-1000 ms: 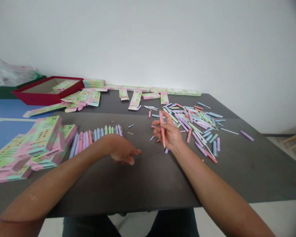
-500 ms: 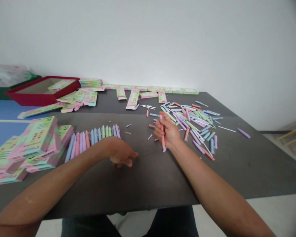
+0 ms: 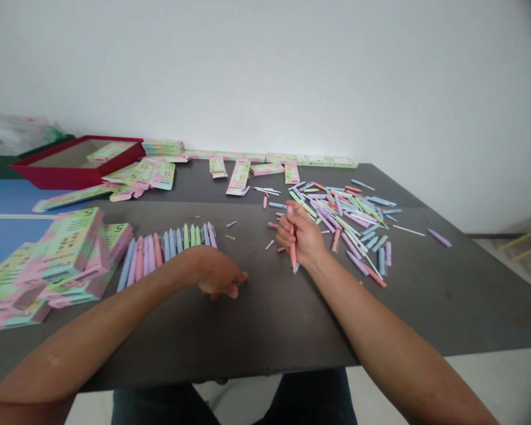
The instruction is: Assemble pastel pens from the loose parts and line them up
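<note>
My right hand (image 3: 304, 236) is closed around a coral pink pen (image 3: 292, 254), held near upright, its lower end pointing down toward the table. A small purple piece lies close to that lower end. My left hand (image 3: 219, 276) hovers over the dark table (image 3: 265, 330), palm down, index finger and thumb apart, with nothing visible between them. Beyond its wrist stands a row of assembled pens (image 3: 172, 245) in blue, purple, pink and green, partly covered by my forearm. Right of my right hand lies a heap of loose pen parts (image 3: 345, 215), with barrels and white refills mixed.
Pastel cartons (image 3: 66, 248) are stacked at the left. A red box (image 3: 62, 177) sits at the back left, beside a plastic bag (image 3: 17, 133). Flat and folded cartons (image 3: 238, 178) lie along the wall. One purple barrel (image 3: 439, 237) lies far right.
The pen in my right hand shows slightly more of its lower tip. Both hands keep nearly the same places, and the view has shifted a little.
</note>
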Demonstrator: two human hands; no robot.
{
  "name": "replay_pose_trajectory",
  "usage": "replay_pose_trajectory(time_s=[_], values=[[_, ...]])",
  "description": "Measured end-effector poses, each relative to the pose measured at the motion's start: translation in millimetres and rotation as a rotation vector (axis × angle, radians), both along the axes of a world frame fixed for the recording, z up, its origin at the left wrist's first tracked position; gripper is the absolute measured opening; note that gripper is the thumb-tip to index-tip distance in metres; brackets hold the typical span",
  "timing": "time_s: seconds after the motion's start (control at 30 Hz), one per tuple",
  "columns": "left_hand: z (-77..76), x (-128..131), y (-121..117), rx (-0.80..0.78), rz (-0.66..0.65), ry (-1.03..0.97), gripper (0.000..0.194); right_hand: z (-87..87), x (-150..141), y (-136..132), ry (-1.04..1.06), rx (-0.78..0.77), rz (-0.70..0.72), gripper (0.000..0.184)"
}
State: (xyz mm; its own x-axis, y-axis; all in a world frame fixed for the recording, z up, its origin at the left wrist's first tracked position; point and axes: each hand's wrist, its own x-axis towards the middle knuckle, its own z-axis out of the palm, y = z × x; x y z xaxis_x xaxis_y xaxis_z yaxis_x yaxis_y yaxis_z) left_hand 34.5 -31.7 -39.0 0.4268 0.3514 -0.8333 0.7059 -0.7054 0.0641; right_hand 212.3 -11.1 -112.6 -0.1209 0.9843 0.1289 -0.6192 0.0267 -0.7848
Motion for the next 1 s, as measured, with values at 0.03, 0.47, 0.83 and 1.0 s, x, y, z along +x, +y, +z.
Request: replay_pose_trajectory(time_s=[0.03, 0.47, 0.83, 1.0], values=[[0.1, 0, 0, 0.013, -0.009, -0.004, 0.053, 0.4, 0, 0, -0.004, -0.001, -0.005, 0.031], [24.6, -18, -15, 0.271, -0.016, -0.099, 0.057, -8.0, -8, 0, -0.156, -0.055, -0.07, 0.02], [39.6, -56, -15, 0.354, 0.076, -0.252, 0.057, -1.2, -55, 2, -0.972, 0.127, -0.386, 0.02], [44.3, -56, -20, 0.367, 0.078, -0.307, 0.06, -13.7, -96, 23, -1.419, 0.168, -0.181, 0.019]])
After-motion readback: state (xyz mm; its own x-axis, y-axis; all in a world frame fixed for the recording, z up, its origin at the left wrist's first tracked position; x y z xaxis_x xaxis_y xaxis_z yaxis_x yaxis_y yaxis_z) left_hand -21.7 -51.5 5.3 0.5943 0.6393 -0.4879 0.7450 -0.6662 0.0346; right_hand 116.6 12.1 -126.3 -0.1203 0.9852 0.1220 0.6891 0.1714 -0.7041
